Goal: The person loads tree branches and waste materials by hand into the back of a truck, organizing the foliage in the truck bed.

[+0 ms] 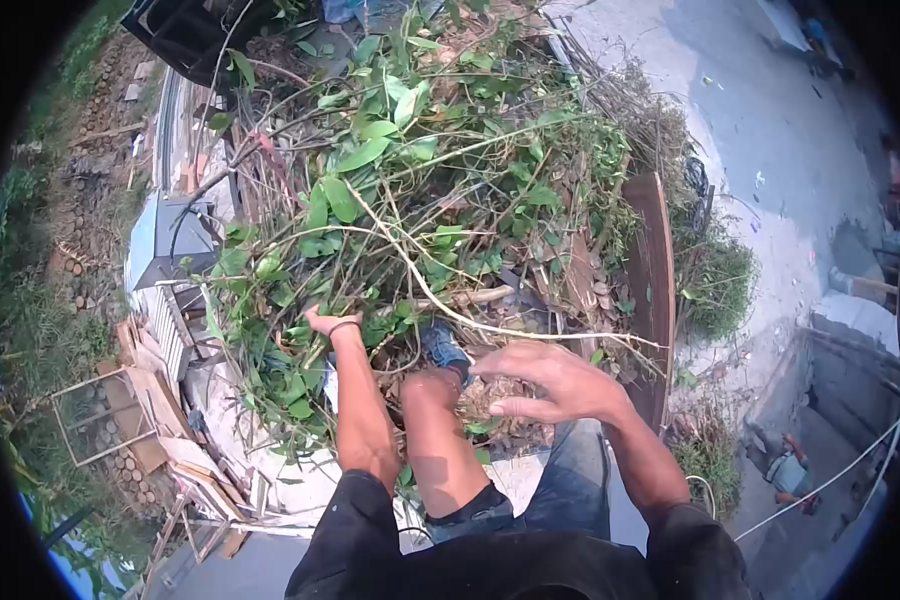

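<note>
A large heap of cut leafy branches (440,170) fills the middle of the view, with green leaves, twigs and dry brown leaves tangled together. My left hand (332,322) reaches into the near left part of the heap, its fingers curled among leafy stems that partly hide them. My right hand (550,385) hangs over the near edge of the heap, holding nothing, with thumb and fingers apart. Just beyond it, a long pale stick (440,300) runs across the branches. My bent knee and a blue shoe (444,346) are between my hands, the foot in the litter.
A brown wooden board (650,290) stands along the heap's right side. Scrap planks (185,455) and a wooden frame (110,415) lie at left, near a grey box (170,240). Another person (788,468) is at lower right on the pale paved ground.
</note>
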A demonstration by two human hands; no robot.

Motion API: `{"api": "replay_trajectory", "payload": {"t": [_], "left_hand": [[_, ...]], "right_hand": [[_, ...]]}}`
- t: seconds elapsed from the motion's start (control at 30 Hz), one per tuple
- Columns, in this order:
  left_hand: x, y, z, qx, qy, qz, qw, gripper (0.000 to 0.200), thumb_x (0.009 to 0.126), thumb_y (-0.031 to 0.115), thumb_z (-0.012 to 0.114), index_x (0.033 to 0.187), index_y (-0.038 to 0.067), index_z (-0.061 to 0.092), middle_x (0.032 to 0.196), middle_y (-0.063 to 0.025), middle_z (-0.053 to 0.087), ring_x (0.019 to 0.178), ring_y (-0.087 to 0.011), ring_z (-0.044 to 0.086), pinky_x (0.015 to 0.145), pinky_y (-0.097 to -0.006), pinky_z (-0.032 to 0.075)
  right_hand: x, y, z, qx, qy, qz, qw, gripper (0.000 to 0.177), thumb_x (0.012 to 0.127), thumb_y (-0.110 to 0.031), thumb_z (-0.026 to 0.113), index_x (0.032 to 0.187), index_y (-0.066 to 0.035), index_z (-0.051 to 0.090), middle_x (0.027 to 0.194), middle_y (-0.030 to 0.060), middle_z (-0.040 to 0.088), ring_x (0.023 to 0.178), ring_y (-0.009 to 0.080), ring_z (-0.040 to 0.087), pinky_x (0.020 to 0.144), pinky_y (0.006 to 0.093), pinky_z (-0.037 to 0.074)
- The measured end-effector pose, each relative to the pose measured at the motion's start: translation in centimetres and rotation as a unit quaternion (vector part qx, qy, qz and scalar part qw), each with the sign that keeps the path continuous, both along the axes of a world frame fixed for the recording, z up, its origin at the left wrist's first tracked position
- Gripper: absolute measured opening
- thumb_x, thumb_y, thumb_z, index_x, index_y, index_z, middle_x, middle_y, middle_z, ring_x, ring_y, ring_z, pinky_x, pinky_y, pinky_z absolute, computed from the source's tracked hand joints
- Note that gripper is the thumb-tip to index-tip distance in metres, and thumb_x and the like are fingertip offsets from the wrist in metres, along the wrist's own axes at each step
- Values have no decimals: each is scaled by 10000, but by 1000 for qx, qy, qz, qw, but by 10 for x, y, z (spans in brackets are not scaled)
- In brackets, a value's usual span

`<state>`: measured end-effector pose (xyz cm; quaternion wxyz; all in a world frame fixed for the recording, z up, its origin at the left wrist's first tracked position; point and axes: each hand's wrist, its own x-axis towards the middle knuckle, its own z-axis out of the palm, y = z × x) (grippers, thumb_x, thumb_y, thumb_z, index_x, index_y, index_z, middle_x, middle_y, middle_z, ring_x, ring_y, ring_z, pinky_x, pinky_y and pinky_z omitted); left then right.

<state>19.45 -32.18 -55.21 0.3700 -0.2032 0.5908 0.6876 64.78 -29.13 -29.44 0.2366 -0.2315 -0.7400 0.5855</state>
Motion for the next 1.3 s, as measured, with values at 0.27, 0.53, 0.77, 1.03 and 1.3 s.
{"api": "replay_trajectory", "payload": {"t": [0.27,0.53,0.77,1.03,1.3], "left_hand": [[26,-3,28,22,-88,122,988,201,672,287,537,830,174,589,871,-10,618,845,-248,587,770,-430,441],[31,21,53,27,-162,276,947,151,720,229,609,839,137,622,911,-10,630,836,-180,578,688,-337,448],[35,10,39,98,-161,244,951,173,706,187,640,849,91,622,859,-16,633,791,-189,616,657,-319,502],[47,-30,39,217,-92,200,951,178,670,44,568,836,65,630,869,-56,652,846,-224,626,800,-363,507],[70,-84,134,249,-53,105,961,239,713,58,512,919,32,630,900,-81,672,797,-232,663,723,-350,549]], "right_hand": [[-401,233,-23,251,-192,238,918,403,922,-369,404,922,-19,603,866,231,643,808,367,633,792,442,488],[-520,211,-174,-169,-336,284,882,662,919,-564,334,1405,-118,383,1430,156,375,1311,279,360,1088,400,276],[-502,207,-168,-107,-511,330,787,718,889,-660,297,1452,-216,330,1511,119,281,1369,302,292,1118,427,254],[-416,161,-135,-231,-356,287,859,838,860,-737,278,1468,-160,286,1534,121,212,1419,284,170,1146,438,167],[-370,100,-59,-175,-222,391,876,775,859,-692,370,1414,-152,413,1432,101,417,1304,257,392,1086,413,301]]}}
